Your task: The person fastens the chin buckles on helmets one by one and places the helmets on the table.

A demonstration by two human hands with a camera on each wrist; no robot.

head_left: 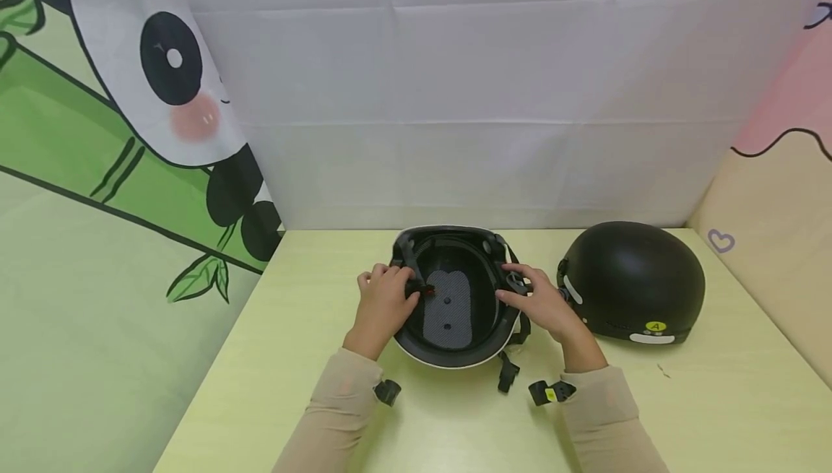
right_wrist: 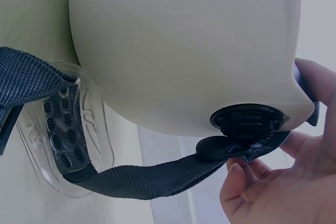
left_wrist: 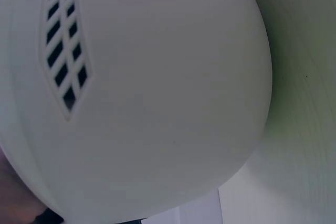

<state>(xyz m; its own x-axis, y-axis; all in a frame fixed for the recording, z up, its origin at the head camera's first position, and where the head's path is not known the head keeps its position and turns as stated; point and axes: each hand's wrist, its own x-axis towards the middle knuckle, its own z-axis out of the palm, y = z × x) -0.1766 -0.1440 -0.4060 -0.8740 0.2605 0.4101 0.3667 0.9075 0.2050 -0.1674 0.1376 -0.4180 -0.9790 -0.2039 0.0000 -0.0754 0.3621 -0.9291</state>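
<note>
A white-shelled helmet (head_left: 448,359) lies upside down, its black padded inside facing up. My left hand (head_left: 383,303) grips its left rim, the thumb inside beside a black strap piece with a red part (head_left: 427,290). At the right rim, my right hand (head_left: 541,301) holds the edge, thumb and forefinger either side of a black strap slider (head_left: 516,283). The right wrist view shows the chin strap (right_wrist: 152,183), a clear chin cup (right_wrist: 100,129) and a round black fitting (right_wrist: 249,120) on the shell. In the left wrist view, the white shell (left_wrist: 173,93) hides most of the left hand.
A black helmet (head_left: 630,278) with a yellow "A" sticker stands dome up on the right. The pale table (head_left: 273,401) meets a white backdrop (head_left: 487,97) behind. A loose strap end with a buckle (head_left: 508,373) lies in front of the white helmet.
</note>
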